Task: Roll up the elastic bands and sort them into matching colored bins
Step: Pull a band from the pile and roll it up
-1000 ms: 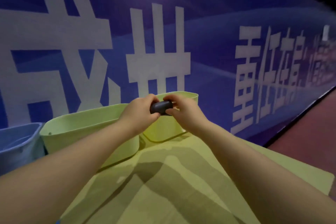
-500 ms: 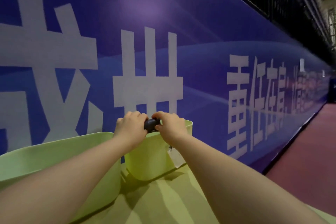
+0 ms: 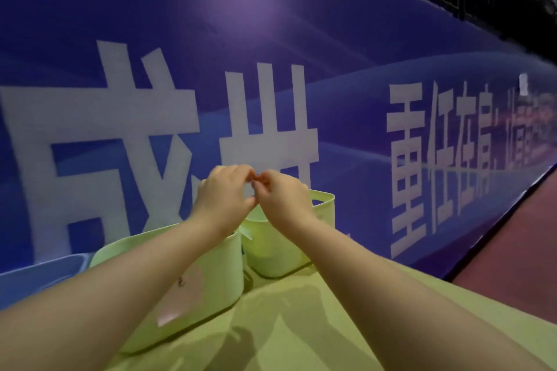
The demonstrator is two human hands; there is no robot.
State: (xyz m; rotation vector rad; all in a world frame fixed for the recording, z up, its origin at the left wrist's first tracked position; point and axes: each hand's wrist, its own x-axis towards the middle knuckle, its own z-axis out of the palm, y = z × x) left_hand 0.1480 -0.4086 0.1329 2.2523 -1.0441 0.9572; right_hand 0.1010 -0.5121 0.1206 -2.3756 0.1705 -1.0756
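Gone from view is the dark rolled elastic band that was pinched between the two thumbs half a second ago; where it lies now cannot be told. The left hand (image 3: 224, 196) and right hand (image 3: 283, 200) are together above the far green bin (image 3: 324, 211). Their fingers are curled, with fingertips meeting at the top and thumb tips touching below, so they ring a small oval gap. Whether they pinch anything is not clear. Both bare forearms reach out from the near edge.

The far green bin is a smooth, matt plastic tub with rounded corners and a thick rim; the hands hide most of its inside. Just to its left and nearer stands the larger near green bin (image 3: 217, 274) of the same make, with a pale paper label (image 3: 171, 310) lying slack on its near wall. A blue bin (image 3: 45, 271) shows at the left edge. The two green bins sit on a bench (image 3: 301, 328) under a smooth yellow-green cloth. Behind runs a glossy blue banner (image 3: 361, 39) with large white characters. Dull red floor (image 3: 512, 265) lies to the right.
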